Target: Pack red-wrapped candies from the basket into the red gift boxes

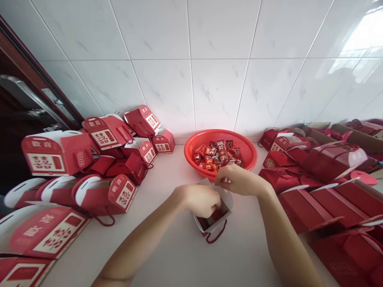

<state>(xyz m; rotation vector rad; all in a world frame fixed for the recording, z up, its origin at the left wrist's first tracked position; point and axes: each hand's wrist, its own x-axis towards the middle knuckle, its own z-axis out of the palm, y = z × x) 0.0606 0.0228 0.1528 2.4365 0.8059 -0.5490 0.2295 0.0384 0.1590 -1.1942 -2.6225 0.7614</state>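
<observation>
A small open gift box (214, 227), white inside with a dark red cord handle, stands on the white surface in front of me. My left hand (202, 199) reaches into its opening, fingers curled down; whatever they hold is hidden. Red contents show dimly below that hand. At the box's far side, my right hand (241, 180) has its fingers closed on the upright flap. Just beyond it sits a red plastic basket (189, 153) with many wrapped candies (220, 153) in it, red and brown.
Red gift boxes with double-happiness labels (103, 137) are piled on the left. More red boxes (329, 163) crowd the right side. A tiled wall (220, 91) rises behind the basket. At the far left is a dark door with a metal handle (32, 99).
</observation>
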